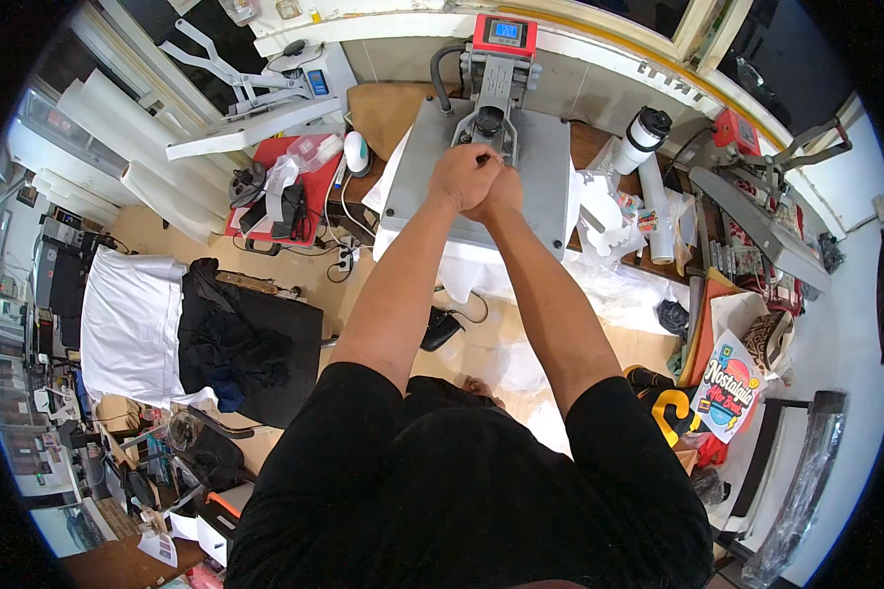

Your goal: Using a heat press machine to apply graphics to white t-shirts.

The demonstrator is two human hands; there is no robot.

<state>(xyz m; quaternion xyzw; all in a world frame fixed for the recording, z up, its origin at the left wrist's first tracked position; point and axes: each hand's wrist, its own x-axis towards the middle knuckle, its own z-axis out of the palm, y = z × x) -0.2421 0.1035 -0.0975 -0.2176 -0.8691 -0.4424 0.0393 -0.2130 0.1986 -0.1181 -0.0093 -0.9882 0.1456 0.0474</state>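
A heat press with a wide grey upper plate and a red control box with a lit blue screen stands on the bench in front of me. Both my arms reach straight out over it. My left hand and my right hand are closed side by side on the press handle, mostly hidden under my fingers. The plate looks lowered; whether it is fully clamped I cannot tell. White fabric sticks out from under its near edge.
Left of the press lie a red case with cables and a white handheld device. A white tumbler and a roll stand right. Another press is farther right. A chair holds white and black cloth at left.
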